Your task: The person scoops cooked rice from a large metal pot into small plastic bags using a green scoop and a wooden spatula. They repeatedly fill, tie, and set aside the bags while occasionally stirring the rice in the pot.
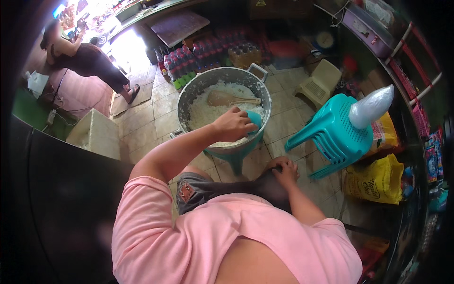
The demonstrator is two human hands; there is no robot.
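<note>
A large aluminium pot [222, 74] stands before me on a teal plastic stool [237, 159]. White cooked rice [198, 115] fills its lower part, and grains cling to the inner wall. My left hand [234, 124] reaches over the near side of the pot and grips a teal plastic cup [254, 120] from above. What the cup contains is hidden. Beyond that hand, a wooden rice paddle [224, 98] lies on the rice, its handle towards the right wall. My right hand [288, 173] rests on my right knee, holding nothing that I can see.
Right of the pot, stacked teal stools [340, 131] carry a clear plastic bag bundle [370, 106]. A yellow sack [376, 183] and a beige child-size chair [319, 83] stand nearby. Bottle packs [181, 65] line the back. A foam box [97, 133] stands left; a person [85, 58] leans near the doorway.
</note>
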